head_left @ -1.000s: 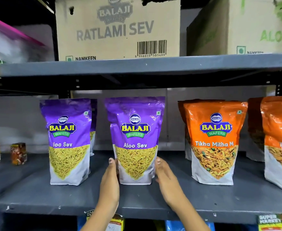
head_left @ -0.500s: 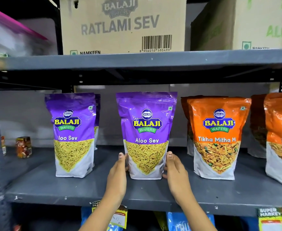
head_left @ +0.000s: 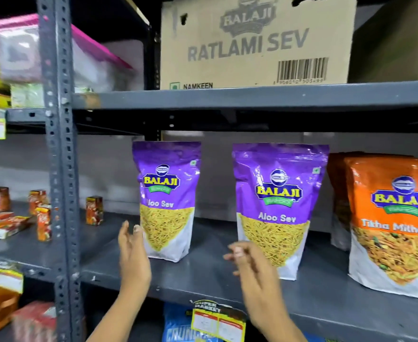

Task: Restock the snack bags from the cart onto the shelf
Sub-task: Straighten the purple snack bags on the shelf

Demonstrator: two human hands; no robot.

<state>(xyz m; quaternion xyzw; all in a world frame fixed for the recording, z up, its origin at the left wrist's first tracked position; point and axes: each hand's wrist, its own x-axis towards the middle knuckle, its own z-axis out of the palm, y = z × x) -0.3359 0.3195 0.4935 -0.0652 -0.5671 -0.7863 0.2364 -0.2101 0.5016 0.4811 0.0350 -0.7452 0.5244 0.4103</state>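
Two purple Aloo Sev bags stand upright on the grey shelf (head_left: 203, 275): the left purple bag (head_left: 167, 193) and the right purple bag (head_left: 277, 206). An orange Tikha Mitha bag (head_left: 393, 225) stands to their right, with another orange bag behind it. My left hand (head_left: 132, 257) is raised beside the lower left edge of the left purple bag, fingers apart, holding nothing. My right hand (head_left: 254, 272) hovers in front of the lower left corner of the right purple bag, fingers loosely spread and blurred, apart from the bag. The cart is out of view.
A perforated upright post (head_left: 59, 169) divides this bay from the left one, where small red cartons (head_left: 40, 213) stand. A Ratlami Sev cardboard box (head_left: 252, 43) sits on the shelf above. A price tag (head_left: 217, 322) hangs from the shelf's front lip, with blue bags below.
Both hands have let go of the right purple bag and drawn back toward the left. The view has swung left, bringing the post and left bay into sight.
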